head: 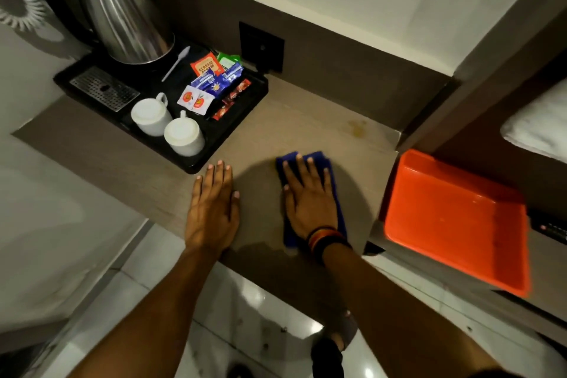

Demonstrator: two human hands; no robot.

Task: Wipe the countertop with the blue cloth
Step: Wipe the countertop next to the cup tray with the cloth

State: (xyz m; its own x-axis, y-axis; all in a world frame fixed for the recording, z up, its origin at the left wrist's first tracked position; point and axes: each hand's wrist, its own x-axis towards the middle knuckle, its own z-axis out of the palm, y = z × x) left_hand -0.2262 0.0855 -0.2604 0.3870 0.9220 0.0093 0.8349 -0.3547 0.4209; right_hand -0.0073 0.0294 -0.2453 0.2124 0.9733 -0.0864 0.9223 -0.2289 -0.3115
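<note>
The blue cloth [319, 158] lies flat on the wood-look countertop [276, 120], near its front edge. My right hand [308, 196] presses on the cloth with the palm down and the fingers spread, so only the cloth's edges show around it. My left hand [211, 202] rests flat on the bare countertop to the left of the cloth, fingers apart, holding nothing. A yellowish stain [357, 127] marks the countertop behind the cloth, toward the back right.
A black tray [245, 110] at the back left carries a steel kettle [122, 18], two upturned white cups [167, 124] and several sachets [214, 83]. An orange tray [454, 218] sits on a shelf to the right. A wall socket [260, 46] is behind.
</note>
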